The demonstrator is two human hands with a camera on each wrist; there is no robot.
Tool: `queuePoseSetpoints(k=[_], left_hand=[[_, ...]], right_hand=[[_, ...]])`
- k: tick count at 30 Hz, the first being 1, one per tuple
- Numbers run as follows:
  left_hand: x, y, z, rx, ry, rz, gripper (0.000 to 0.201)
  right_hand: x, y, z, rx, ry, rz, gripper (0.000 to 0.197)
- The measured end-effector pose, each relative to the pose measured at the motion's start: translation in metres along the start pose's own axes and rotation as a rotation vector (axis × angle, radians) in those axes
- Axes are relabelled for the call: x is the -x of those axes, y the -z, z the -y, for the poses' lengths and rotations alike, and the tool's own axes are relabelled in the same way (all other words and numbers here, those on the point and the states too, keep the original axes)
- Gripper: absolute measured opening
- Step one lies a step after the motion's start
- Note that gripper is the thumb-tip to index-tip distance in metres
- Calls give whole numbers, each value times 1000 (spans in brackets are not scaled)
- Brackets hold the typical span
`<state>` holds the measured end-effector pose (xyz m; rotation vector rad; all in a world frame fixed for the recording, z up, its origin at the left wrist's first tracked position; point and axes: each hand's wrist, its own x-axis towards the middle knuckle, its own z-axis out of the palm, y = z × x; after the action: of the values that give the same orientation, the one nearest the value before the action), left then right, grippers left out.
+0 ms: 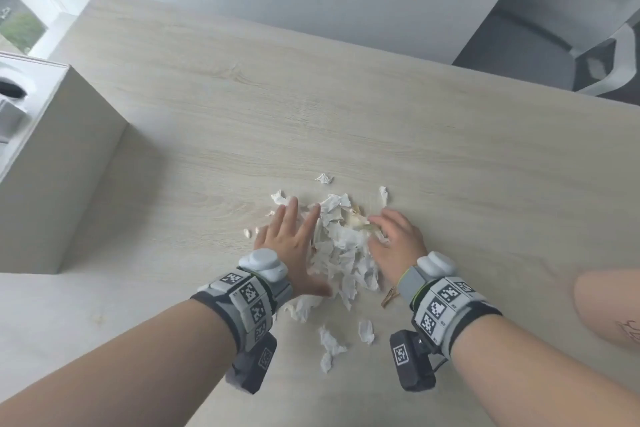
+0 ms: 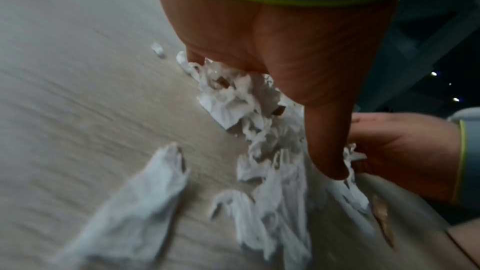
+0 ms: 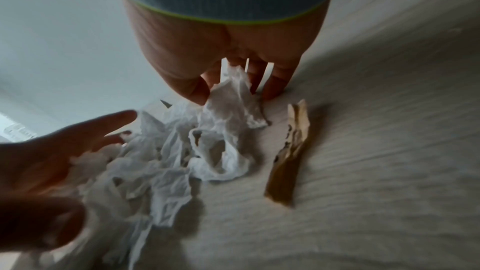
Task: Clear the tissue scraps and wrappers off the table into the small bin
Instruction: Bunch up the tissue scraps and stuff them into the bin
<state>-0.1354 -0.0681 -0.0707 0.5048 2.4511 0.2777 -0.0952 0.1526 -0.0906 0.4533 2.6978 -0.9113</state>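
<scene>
A heap of white tissue scraps (image 1: 343, 250) lies in the middle of the pale wooden table (image 1: 242, 107). My left hand (image 1: 294, 232) lies flat against the heap's left side, fingers straight. My right hand (image 1: 393, 236) cups the right side, with fingers and thumb curled into the tissue (image 3: 228, 110). A tan wrapper (image 1: 389, 296) lies beside my right wrist and shows clearly in the right wrist view (image 3: 288, 155). Loose scraps sit beyond the heap (image 1: 323, 178) and nearer me (image 1: 330, 345). No small bin is in view.
A tall white box (image 1: 59, 166) stands on the table at the left. A grey office chair (image 1: 554, 28) is past the table's far right edge. A bare knee (image 1: 606, 308) shows at the right, by the table's near side.
</scene>
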Motion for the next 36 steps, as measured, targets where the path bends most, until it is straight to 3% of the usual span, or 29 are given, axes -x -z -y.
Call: queuePoseSetpoints(k=[4,7,12,16,19,23,26,29,32,34,36], left_hand=[[-7,-14,-19,1,-86,-37,137],[-10,-23,-29,-25,-161,-55,132],[-11,-26,-45,37,-231,-17,96],[-9,-22,-51,217,-230,-4,70],[-1,-15,-65,347,-189,-83,58],[7,-11,-95,499,-37,-146,41],[12,-5,-118,741,26,-198,25],[19,-1,-146,963,86,-172,43],[20,-7,-169,1105,94,-89,59],[20,-12,-195,1188,100,-29,55],[23,-13,-224,1321,100,42,42]], right_hand=[[10,-13,13,-88,66,68,36],[16,-19,19,-140,36,141,32],[27,-23,15,-419,-138,119,27],[41,-9,15,-702,-232,40,14],[52,11,10,-796,-237,60,9],[73,35,-4,-761,-149,64,12],[85,50,-19,-671,-115,-1,34],[101,64,-34,-674,-42,-54,55],[115,73,-50,-582,212,-94,72],[125,85,-68,-386,345,-108,73],[133,96,-89,-275,380,-159,70]])
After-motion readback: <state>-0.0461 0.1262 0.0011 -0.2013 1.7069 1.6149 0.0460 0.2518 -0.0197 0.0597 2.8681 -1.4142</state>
